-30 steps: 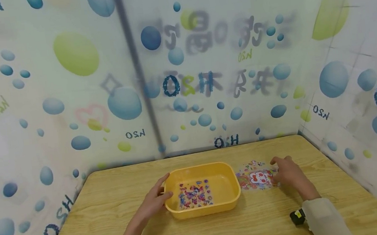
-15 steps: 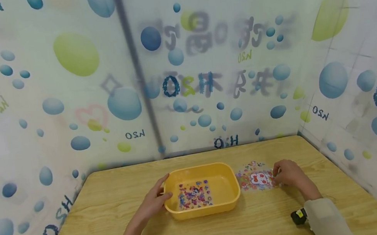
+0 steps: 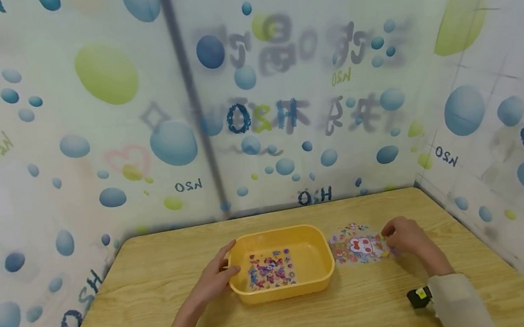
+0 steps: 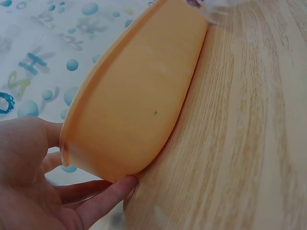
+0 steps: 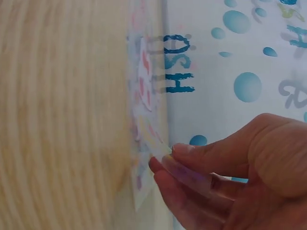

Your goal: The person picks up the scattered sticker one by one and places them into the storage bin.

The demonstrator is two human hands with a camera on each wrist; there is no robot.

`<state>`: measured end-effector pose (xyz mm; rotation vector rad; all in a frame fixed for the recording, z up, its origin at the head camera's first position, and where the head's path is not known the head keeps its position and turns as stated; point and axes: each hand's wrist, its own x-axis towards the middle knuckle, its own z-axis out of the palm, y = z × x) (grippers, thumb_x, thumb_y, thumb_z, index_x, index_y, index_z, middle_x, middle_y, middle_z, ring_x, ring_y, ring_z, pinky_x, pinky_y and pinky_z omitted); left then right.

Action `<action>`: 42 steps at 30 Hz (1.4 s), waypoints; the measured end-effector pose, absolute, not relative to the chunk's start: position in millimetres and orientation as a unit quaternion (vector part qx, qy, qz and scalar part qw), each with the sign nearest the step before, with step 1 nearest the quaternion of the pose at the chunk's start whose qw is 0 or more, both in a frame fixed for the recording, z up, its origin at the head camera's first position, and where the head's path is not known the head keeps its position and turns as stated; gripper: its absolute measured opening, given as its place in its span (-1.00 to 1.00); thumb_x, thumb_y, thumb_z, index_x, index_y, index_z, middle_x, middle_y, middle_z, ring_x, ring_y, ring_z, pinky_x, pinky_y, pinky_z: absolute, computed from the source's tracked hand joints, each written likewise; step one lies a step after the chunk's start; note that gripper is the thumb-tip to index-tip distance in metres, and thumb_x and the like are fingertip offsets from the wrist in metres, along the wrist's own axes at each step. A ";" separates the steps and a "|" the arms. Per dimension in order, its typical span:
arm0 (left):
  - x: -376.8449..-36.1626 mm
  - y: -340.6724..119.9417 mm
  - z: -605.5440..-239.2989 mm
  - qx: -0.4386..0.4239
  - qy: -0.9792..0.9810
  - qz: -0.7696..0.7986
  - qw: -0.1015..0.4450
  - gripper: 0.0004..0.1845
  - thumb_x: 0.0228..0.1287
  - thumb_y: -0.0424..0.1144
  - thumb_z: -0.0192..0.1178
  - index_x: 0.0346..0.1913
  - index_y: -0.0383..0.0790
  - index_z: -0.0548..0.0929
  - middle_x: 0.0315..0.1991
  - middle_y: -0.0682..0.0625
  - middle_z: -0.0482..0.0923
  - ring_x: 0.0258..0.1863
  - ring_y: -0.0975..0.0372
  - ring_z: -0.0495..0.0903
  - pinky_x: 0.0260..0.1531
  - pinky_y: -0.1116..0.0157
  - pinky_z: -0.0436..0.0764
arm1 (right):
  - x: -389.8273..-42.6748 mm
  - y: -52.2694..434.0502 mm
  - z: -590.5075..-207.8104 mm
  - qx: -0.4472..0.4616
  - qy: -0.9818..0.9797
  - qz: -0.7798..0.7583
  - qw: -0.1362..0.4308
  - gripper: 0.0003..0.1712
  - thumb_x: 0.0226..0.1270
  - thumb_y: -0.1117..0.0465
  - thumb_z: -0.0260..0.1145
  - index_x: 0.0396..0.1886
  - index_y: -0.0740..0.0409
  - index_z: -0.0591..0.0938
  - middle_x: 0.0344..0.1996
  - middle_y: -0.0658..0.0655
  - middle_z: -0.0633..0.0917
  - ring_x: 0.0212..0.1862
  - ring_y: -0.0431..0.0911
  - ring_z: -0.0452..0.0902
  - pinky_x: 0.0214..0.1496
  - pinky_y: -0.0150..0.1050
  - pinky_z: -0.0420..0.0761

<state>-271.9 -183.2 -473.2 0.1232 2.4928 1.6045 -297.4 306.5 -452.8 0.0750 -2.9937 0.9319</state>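
Note:
My left hand (image 3: pixel 213 279) holds the left end of a yellow plastic basin (image 3: pixel 284 293), thumb over the rim and fingers against the outer wall. In the left wrist view, fingertips of that hand (image 4: pixel 33 177) press low on the basin wall (image 4: pixel 129 96). Inside the basin lies a clear sheet of small colourful stickers (image 3: pixel 271 270). Right of it, a second sticker sheet (image 3: pixel 361 247) with a white, red-bowed figure lies on the table. My right hand (image 3: pixel 410 238) pinches its right edge; in the right wrist view the clear film (image 5: pixel 153 139) bends up between thumb and fingers.
The wooden table (image 3: pixel 300 326) ends at the back and right against a curtain (image 3: pixel 264 179) printed with blue and green bubbles. A black wrist camera (image 3: pixel 419 297) sits by the right sleeve (image 3: pixel 459 303).
My right hand has closed its fingers on the sticker sheet's right edge and shifted slightly right and up, drawing the sheet a little with it. The left hand and basin stay put.

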 end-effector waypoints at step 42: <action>-268.8 -183.3 -470.9 0.049 0.836 0.541 0.079 -0.31 0.52 -0.25 0.16 0.62 0.05 0.23 0.32 -0.40 0.47 0.06 0.02 0.64 -0.10 0.08 0.76 | -269.5 300.7 -389.7 0.011 -0.917 0.361 0.172 -0.64 0.42 0.36 0.23 0.15 0.36 0.67 -0.02 0.46 0.72 -0.29 0.06 0.75 -0.46 -0.32 0.59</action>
